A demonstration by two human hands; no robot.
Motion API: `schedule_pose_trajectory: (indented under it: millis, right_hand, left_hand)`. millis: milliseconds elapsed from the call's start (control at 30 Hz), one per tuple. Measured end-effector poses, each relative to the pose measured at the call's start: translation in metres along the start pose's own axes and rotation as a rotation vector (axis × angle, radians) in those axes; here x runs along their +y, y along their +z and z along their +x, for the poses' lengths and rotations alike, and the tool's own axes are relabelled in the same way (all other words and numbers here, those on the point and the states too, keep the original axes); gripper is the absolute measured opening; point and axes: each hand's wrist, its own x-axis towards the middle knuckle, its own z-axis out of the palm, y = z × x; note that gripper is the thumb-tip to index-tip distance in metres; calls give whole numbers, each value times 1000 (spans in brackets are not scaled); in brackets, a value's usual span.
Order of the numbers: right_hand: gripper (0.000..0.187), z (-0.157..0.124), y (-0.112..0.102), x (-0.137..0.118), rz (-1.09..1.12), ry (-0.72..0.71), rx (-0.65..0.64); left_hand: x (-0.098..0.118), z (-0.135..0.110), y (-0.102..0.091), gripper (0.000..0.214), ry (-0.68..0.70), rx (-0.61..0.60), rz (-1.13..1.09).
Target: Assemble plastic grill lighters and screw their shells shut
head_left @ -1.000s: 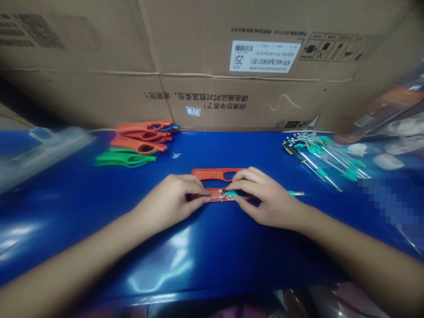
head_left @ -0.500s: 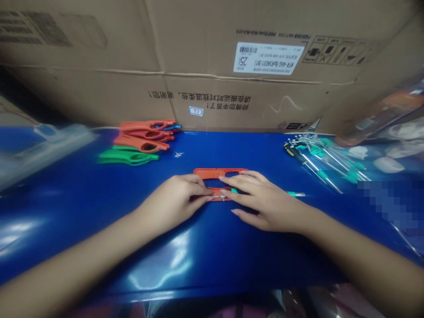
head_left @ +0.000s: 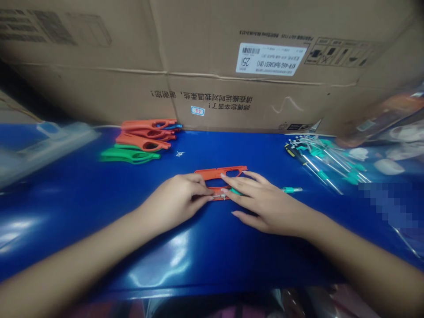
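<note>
Looking over a glossy blue table (head_left: 212,260)! Carrying orange shells (head_left: 137,132) and green shells (head_left: 122,154) at ten o'clock, white slivers (head_left: 180,154) at eleven, orange half-shell (head_left: 210,174) at twelve, metal rods (head_left: 335,157) at two.

My camera sits on my head and looks forward and down, near enough that my left hand (head_left: 179,198) and right hand (head_left: 265,203) take up the middle, my arms (head_left: 102,247) slanting out to the lower corners. It faces the box (head_left: 198,53) across the back, over the table (head_left: 212,251), whose near edge runs low in view.
</note>
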Motion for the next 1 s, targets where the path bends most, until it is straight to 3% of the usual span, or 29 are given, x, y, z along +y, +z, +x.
schedule_pose_trajectory:
  millis: [267,467,667,1000]
  right_hand:
    - [29,2,2,9,183,186,202]
    - [16,2,-1,13,305,220,196]
    - [14,2,3,14,280,217,168]
    - [29,-1,-12,15,224,119,136]
  left_hand:
    - [4,-1,-1,20,5,-2,101]
    - [5,-3,-2,24,99,77,219]
    - [6,-1,9,30,180,0,155]
    - [2,0,16,32,199,-26,130]
